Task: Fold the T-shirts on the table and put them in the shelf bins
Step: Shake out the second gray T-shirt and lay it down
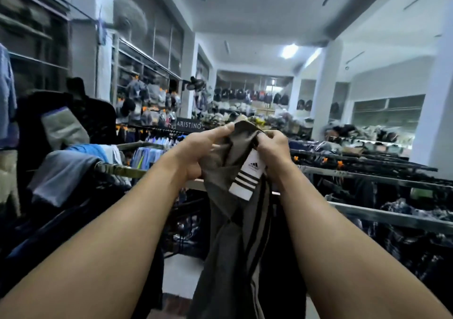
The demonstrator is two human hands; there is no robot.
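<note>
I hold an olive-brown T-shirt [220, 245] with dark side stripes up in front of me, and it hangs down between my forearms. My left hand [196, 152] pinches its upper edge near the collar. My right hand [274, 152] grips the other side of the collar, where a white tag [247, 176] with black stripes and a logo dangles. The shirt's lower part runs out of the frame's bottom edge. No table and no shelf bin can be made out.
Metal clothes rails [367, 174] packed with dark garments run ahead and to the right. Garments are draped over a rail at left [61, 171]. Wall shelves [147, 78] with stacked clothes line the left side. A black sign [189, 125] stands further back. A strip of pale floor [181, 274] shows below.
</note>
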